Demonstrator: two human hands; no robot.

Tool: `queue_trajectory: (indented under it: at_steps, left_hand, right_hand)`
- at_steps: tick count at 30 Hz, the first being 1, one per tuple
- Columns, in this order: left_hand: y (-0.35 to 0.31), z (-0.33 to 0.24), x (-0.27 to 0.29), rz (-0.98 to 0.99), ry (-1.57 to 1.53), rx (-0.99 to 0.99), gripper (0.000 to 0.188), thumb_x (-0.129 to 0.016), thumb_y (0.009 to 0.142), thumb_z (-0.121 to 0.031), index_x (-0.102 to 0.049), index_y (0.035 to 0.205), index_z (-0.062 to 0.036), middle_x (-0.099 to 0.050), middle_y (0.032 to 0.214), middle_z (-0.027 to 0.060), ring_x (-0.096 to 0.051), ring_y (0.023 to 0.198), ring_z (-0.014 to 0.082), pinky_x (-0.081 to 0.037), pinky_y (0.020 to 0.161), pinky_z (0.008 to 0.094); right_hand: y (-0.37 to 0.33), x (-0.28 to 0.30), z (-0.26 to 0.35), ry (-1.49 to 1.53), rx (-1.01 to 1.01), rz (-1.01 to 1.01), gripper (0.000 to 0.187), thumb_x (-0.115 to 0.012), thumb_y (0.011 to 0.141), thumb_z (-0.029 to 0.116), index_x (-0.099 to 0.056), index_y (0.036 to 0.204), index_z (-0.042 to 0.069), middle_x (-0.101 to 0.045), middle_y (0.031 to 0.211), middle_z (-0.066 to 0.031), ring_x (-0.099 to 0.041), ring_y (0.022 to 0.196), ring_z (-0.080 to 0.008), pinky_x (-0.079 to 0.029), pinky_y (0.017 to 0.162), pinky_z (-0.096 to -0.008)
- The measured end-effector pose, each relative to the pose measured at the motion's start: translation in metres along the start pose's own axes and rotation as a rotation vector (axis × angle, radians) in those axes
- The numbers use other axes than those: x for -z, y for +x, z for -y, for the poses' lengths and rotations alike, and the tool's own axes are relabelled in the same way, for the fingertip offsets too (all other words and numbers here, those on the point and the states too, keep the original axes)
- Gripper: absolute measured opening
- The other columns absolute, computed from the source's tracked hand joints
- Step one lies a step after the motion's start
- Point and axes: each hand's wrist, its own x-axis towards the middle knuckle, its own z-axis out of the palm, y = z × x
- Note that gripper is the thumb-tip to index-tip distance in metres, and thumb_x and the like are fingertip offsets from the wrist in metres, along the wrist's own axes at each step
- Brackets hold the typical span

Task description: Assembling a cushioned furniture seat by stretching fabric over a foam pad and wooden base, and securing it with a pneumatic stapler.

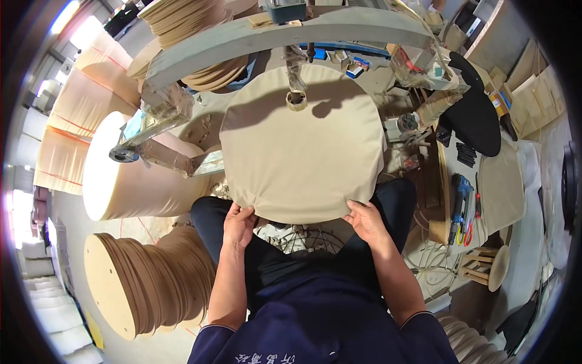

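Observation:
A round seat pad covered in beige fabric (pixel 297 158) lies in front of me, above my knees. The edge of its cloth is gathered into small folds. At its near left rim, my left hand (pixel 239 225) pinches the fabric edge between thumb and fingers. My right hand (pixel 366 222) grips the same edge at the near right. Over the far part of the pad, a vertical rod with a pale round foot (pixel 296 101) comes down onto the cloth.
A grey curved frame beam (pixel 285 31) spans above the pad. Stacked round boards (pixel 151 285) stand at the left, near a large foam roll (pixel 139 170). On the right bench lie a blue tool (pixel 460 203), a red-handled screwdriver (pixel 478 203) and black round pieces (pixel 476 112).

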Motion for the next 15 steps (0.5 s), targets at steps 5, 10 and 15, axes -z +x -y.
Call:
queue_trajectory:
  at_steps: [5, 10, 15]
  left_hand:
    - [0.005, 0.003, 0.014, -0.022, -0.007, -0.034, 0.047, -0.051, 0.098, 0.008, -0.056, 0.142, -0.0065, -0.065, 0.137, 0.0081, -0.063, 0.124, 0.0235, -0.050, 0.107, 0.0403]
    - [0.019, 0.006, 0.007, -0.176, -0.024, -0.011, 0.047, -0.047, 0.100, 0.006, -0.054, 0.145, -0.0057, -0.065, 0.137, 0.0101, -0.063, 0.124, 0.0245, -0.050, 0.109, 0.0414]
    - [0.047, 0.000, 0.044, -0.056, -0.159, -0.017, 0.018, -0.054, 0.095, -0.011, -0.067, 0.108, -0.0075, -0.067, 0.102, 0.0028, -0.063, 0.098, 0.0221, -0.052, 0.095, 0.0410]
  right_hand:
    - [-0.006, -0.005, -0.001, -0.091, -0.008, 0.017, 0.015, -0.073, 0.097, 0.014, -0.072, 0.110, 0.008, -0.073, 0.107, -0.0022, -0.068, 0.095, -0.0152, -0.055, 0.087, -0.0364]
    - [0.005, 0.009, -0.012, -0.160, -0.085, 0.061, 0.020, -0.071, 0.098, 0.010, -0.069, 0.117, 0.005, -0.073, 0.109, -0.0058, -0.071, 0.098, -0.0190, -0.059, 0.088, -0.0387]
    - [0.013, 0.016, -0.007, 0.124, 0.004, -0.014, 0.036, -0.062, 0.093, 0.009, -0.060, 0.129, 0.005, -0.067, 0.125, -0.0113, -0.065, 0.111, -0.0256, -0.051, 0.102, -0.0466]
